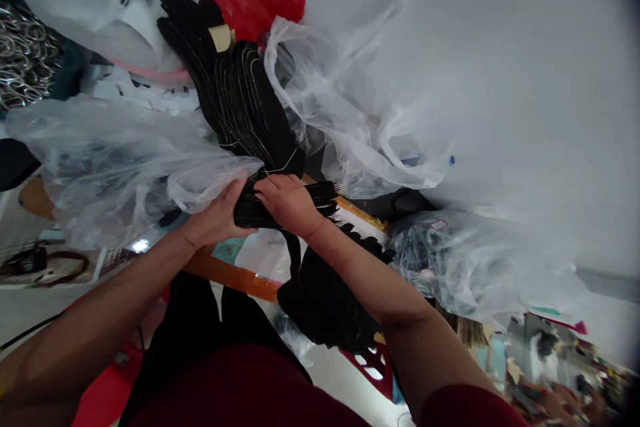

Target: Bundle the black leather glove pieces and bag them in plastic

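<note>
Left hand grip point(215, 217) and right hand grip point(290, 203) both clamped on a bundle of thin black stitched fabric pieces point(323, 199), held just below a heap of matching black pieces point(245, 100) amid crumpled clear plastic bags point(345, 113), likely keeping layers aligned.

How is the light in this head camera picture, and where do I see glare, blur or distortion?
Head view: the edges bend from the wide lens and the right corners go dark; the plastic bag has a bright sheen; the black bundle loses detail in shadow.
</note>
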Available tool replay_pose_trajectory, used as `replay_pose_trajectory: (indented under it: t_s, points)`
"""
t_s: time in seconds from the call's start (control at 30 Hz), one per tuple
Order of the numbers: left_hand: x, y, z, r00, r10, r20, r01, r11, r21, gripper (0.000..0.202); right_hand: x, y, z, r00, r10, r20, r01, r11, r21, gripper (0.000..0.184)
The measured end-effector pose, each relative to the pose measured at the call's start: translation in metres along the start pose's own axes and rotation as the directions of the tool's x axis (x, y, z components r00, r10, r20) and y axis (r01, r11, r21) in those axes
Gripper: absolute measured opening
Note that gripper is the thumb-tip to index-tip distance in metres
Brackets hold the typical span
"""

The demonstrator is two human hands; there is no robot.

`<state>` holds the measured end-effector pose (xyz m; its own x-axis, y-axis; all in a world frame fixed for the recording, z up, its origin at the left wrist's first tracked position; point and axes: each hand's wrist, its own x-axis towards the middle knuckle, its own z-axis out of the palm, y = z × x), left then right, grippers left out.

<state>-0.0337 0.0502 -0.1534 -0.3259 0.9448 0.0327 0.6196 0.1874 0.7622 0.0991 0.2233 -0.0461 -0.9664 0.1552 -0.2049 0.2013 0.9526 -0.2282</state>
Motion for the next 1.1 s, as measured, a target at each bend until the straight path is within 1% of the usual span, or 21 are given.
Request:
replay_pose_trajectory:
  t_s: [0.03, 0.1, 0.13, 0.2, 0.27, 0.3, 0.43, 0.47, 0.5, 0.57, 0.63, 0.67, 0.8, 0.9, 1.0, 1.1]
  points:
    - [0.0, 0.001, 0.0, 1.0, -0.007, 0.002, 0.007, 1.0, 0.0, 0.126, -0.004, -0.003, 0.003, 0.998, 0.041, -0.043, -0.041, 0.999, 0.018, 0.039]
    - [0.001, 0.004, -0.001, 1.0, -0.021, 0.002, 0.021, 1.0, 0.001, 0.125, -0.012, -0.01, 0.015, 0.988, 0.107, -0.111, -0.104, 0.994, 0.031, 0.056]
    - [0.001, 0.005, -0.001, 1.0, -0.027, 0.003, 0.027, 1.0, 0.002, 0.123, -0.016, -0.014, 0.023, 0.986, 0.115, -0.117, -0.113, 0.993, 0.025, 0.066]
    - [0.001, 0.007, -0.001, 0.999, -0.034, 0.007, 0.034, 0.999, 0.009, 0.12, -0.023, -0.02, 0.037, 0.992, 0.089, -0.089, -0.089, 0.996, 0.01, 0.082]
    - [0.001, 0.01, -0.001, 1.0, -0.03, -0.001, 0.03, 0.999, 0.02, 0.116, -0.027, -0.019, 0.043, 0.995, 0.069, -0.067, -0.069, 0.998, 0.008, 0.088]
    - [0.001, 0.011, -0.001, 1.0, -0.028, -0.008, 0.028, 0.999, 0.023, 0.114, -0.029, -0.016, 0.043, 0.994, 0.082, -0.075, -0.082, 0.997, 0.01, 0.089]
    - [0.001, 0.013, -0.001, 0.999, -0.038, -0.04, 0.038, 0.999, 0.017, 0.111, -0.03, -0.006, 0.039, 0.962, 0.222, -0.159, -0.225, 0.974, 0.0, 0.093]
    - [0.002, 0.013, 0.0, 0.999, -0.035, -0.04, 0.036, 0.999, 0.02, 0.113, -0.03, -0.006, 0.04, 0.962, 0.223, -0.159, -0.227, 0.974, -0.008, 0.092]
    - [0.003, 0.013, 0.001, 0.999, -0.031, -0.04, 0.032, 0.999, 0.026, 0.114, -0.029, -0.007, 0.042, 0.969, 0.2, -0.144, -0.204, 0.979, -0.016, 0.092]
    - [0.005, 0.013, 0.002, 0.999, -0.03, -0.043, 0.032, 0.998, 0.046, 0.12, -0.028, -0.009, 0.046, 0.988, 0.122, -0.092, -0.125, 0.992, -0.031, 0.091]
    - [0.007, 0.014, 0.001, 0.998, -0.044, -0.047, 0.047, 0.997, 0.061, 0.123, -0.029, -0.008, 0.047, 0.995, 0.078, -0.058, -0.081, 0.996, -0.045, 0.093]
    - [0.008, 0.015, 0.001, 0.997, -0.052, -0.05, 0.055, 0.997, 0.062, 0.122, -0.03, -0.006, 0.046, 0.995, 0.082, -0.057, -0.085, 0.995, -0.052, 0.094]
    - [0.008, 0.017, 0.001, 0.997, -0.072, -0.033, 0.074, 0.995, 0.068, 0.111, -0.039, -0.003, 0.041, 0.977, 0.181, -0.113, -0.19, 0.979, -0.073, 0.102]
    - [0.006, 0.014, 0.004, 0.996, -0.081, -0.032, 0.083, 0.994, 0.071, 0.115, -0.041, -0.012, 0.05, 0.975, 0.201, -0.097, -0.209, 0.975, -0.074, 0.097]
    - [0.004, 0.008, 0.007, 0.996, -0.086, 0.008, 0.086, 0.996, 0.037, 0.121, -0.038, -0.022, 0.06, 0.975, 0.211, -0.067, -0.215, 0.975, -0.057, 0.094]
    - [0.004, 0.004, 0.008, 0.997, -0.07, 0.032, 0.07, 0.997, 0.019, 0.118, -0.035, -0.025, 0.063, 0.974, 0.219, -0.056, -0.222, 0.973, -0.057, 0.097]
